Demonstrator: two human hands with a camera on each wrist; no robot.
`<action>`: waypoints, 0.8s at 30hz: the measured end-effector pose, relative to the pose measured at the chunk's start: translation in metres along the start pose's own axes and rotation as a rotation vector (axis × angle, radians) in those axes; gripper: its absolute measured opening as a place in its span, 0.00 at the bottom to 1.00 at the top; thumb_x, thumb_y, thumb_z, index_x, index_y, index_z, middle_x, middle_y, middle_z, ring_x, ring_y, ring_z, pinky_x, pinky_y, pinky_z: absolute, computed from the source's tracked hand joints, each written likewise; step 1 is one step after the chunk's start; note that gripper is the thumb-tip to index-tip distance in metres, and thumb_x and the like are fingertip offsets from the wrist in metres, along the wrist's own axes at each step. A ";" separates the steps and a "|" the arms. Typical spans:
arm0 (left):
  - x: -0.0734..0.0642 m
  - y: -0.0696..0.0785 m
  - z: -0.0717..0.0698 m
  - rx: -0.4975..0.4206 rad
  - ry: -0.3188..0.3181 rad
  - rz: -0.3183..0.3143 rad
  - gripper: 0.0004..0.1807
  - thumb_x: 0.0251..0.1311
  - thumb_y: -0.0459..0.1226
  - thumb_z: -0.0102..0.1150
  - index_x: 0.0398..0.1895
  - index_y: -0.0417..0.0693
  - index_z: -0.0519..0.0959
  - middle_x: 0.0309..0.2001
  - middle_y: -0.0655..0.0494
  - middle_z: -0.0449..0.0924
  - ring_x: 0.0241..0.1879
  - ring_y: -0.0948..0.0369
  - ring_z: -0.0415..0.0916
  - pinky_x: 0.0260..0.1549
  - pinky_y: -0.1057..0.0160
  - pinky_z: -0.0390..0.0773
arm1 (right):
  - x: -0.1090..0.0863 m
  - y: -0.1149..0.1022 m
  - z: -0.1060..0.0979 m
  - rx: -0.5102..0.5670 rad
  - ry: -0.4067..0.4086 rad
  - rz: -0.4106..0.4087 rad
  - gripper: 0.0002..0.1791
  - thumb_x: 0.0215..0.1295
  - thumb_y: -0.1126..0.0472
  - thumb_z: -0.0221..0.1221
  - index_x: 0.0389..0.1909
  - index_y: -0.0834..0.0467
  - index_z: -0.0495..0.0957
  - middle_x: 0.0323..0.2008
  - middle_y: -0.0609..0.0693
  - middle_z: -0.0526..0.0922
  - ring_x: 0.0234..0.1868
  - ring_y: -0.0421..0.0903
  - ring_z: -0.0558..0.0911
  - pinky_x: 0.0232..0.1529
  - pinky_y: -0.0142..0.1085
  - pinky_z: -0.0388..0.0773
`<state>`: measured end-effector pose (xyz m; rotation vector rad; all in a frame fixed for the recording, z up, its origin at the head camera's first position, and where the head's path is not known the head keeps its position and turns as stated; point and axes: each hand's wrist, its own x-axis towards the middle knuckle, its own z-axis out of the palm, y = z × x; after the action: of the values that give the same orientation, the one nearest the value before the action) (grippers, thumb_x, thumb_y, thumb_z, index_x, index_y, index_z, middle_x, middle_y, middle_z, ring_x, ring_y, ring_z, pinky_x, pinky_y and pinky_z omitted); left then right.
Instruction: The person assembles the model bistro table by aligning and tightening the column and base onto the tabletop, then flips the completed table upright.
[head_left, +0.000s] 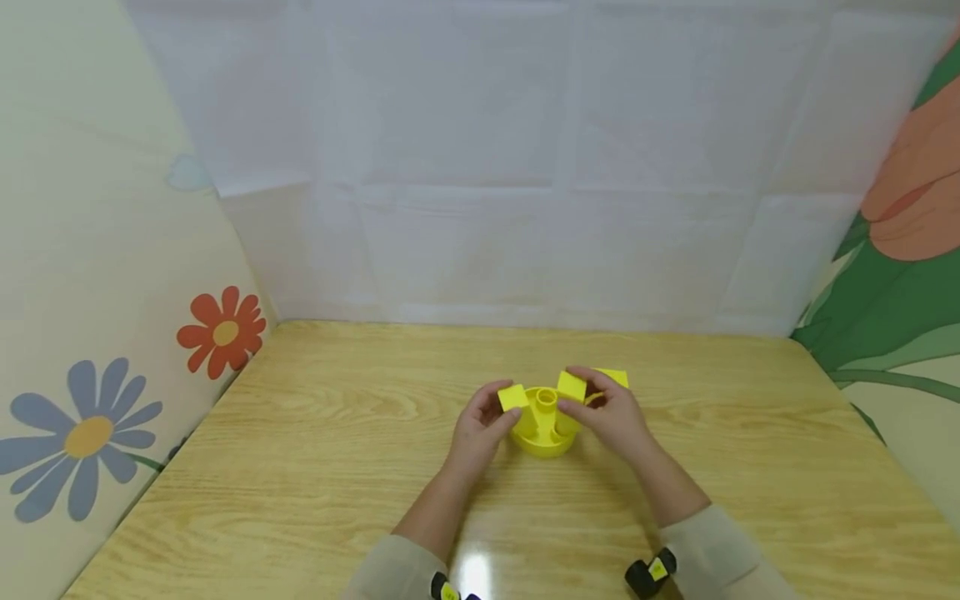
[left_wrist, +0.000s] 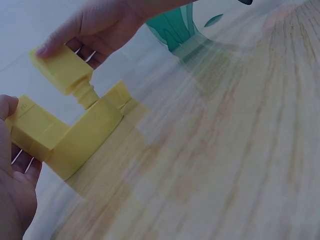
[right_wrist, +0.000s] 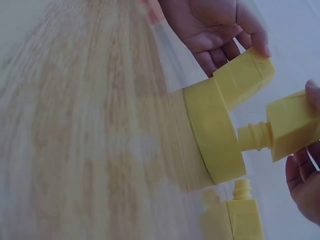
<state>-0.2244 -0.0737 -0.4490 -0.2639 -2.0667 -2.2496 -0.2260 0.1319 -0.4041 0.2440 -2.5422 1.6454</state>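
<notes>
A round yellow holder (head_left: 543,448) with upright tubes inside stands on the table. My left hand (head_left: 476,429) pinches a square yellow bottle (head_left: 513,397) between thumb and fingers at the holder's left side. Its lower end is hidden behind the holder's rim in the right wrist view. My right hand (head_left: 611,417) pinches another square yellow bottle (right_wrist: 290,122) at the right side. That bottle is neck down and tilted, its ridged neck (right_wrist: 256,136) at the holder's rim; how deep it reaches cannot be told.
A third yellow bottle (right_wrist: 245,220) lies on the wood-grain table (head_left: 337,467), just beyond my right hand. White sheeting (head_left: 465,167) hangs behind the table. Flower-printed panels (head_left: 90,250) flank it left and right.
</notes>
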 end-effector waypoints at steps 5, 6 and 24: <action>0.000 0.000 0.000 0.009 -0.002 -0.013 0.23 0.61 0.28 0.59 0.61 0.37 0.72 0.57 0.40 0.76 0.52 0.61 0.75 0.52 0.72 0.75 | 0.001 0.002 0.004 -0.009 -0.017 0.033 0.28 0.58 0.57 0.69 0.60 0.57 0.77 0.45 0.56 0.80 0.41 0.44 0.74 0.43 0.31 0.74; 0.000 0.000 0.000 0.009 -0.003 -0.014 0.23 0.61 0.28 0.59 0.61 0.37 0.72 0.57 0.40 0.76 0.52 0.61 0.75 0.52 0.72 0.75 | 0.001 0.002 0.005 -0.010 -0.020 0.036 0.28 0.58 0.57 0.69 0.60 0.57 0.77 0.45 0.56 0.79 0.42 0.44 0.74 0.43 0.31 0.74; 0.000 -0.001 -0.002 0.005 -0.015 0.006 0.23 0.62 0.28 0.59 0.61 0.38 0.72 0.58 0.38 0.75 0.51 0.63 0.74 0.52 0.73 0.75 | 0.001 0.007 0.012 -0.041 -0.044 0.039 0.28 0.59 0.56 0.69 0.61 0.56 0.76 0.46 0.54 0.80 0.42 0.44 0.74 0.43 0.33 0.74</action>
<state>-0.2247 -0.0752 -0.4499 -0.2873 -2.0755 -2.2465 -0.2284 0.1236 -0.4149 0.2306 -2.6264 1.6169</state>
